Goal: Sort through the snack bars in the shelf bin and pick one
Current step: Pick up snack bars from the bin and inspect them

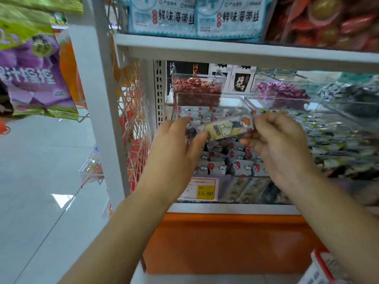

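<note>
A clear plastic shelf bin (242,182) holds several small grey snack bars (223,158) printed with red and white marks. Above the bin, both hands hold one snack bar (227,128) with a yellow, grey and orange wrapper, lying almost level. My left hand (178,144) pinches its left end between thumb and fingers. My right hand (281,140) grips its right end with curled fingers.
A price tag (198,189) reading 15.80 hangs on the bin front. Neighbouring clear bins hold red sweets (196,87), purple sweets (281,91) and grey-black packs (338,140). A white shelf board (225,48) runs overhead, a white upright (98,99) stands left, an orange base (225,242) lies below.
</note>
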`<control>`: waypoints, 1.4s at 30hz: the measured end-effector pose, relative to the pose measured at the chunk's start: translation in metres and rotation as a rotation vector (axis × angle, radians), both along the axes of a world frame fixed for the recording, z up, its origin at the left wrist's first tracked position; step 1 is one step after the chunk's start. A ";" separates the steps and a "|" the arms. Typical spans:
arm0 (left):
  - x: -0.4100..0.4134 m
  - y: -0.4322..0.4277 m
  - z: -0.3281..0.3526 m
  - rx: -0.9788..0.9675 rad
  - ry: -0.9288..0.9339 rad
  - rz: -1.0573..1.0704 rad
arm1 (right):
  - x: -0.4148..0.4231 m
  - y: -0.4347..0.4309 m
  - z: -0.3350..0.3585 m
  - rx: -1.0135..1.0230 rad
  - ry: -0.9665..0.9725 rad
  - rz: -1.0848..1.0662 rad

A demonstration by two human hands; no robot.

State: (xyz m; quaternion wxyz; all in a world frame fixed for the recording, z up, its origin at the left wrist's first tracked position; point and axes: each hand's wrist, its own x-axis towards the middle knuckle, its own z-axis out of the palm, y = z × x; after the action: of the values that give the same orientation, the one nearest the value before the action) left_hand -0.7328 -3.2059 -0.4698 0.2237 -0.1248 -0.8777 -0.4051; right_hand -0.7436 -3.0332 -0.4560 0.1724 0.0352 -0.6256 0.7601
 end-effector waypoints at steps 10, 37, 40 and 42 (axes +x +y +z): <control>0.015 0.013 0.000 0.510 -0.349 -0.263 | 0.027 0.024 -0.012 -0.204 -0.116 0.153; 0.008 0.007 0.008 1.123 -0.590 -0.373 | 0.028 0.026 -0.015 -0.695 -0.499 0.516; 0.011 0.006 0.006 0.696 -0.413 -0.286 | 0.028 0.028 -0.015 -0.715 -0.498 0.494; 0.015 0.006 0.006 0.454 -0.322 -0.252 | 0.028 0.030 -0.015 -0.718 -0.499 0.500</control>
State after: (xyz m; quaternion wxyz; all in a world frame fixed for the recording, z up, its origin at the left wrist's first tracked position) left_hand -0.7176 -3.1996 -0.4634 0.0520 -0.1138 -0.7664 -0.6301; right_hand -0.7160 -3.0032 -0.4712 -0.1686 -0.0600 -0.3192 0.9306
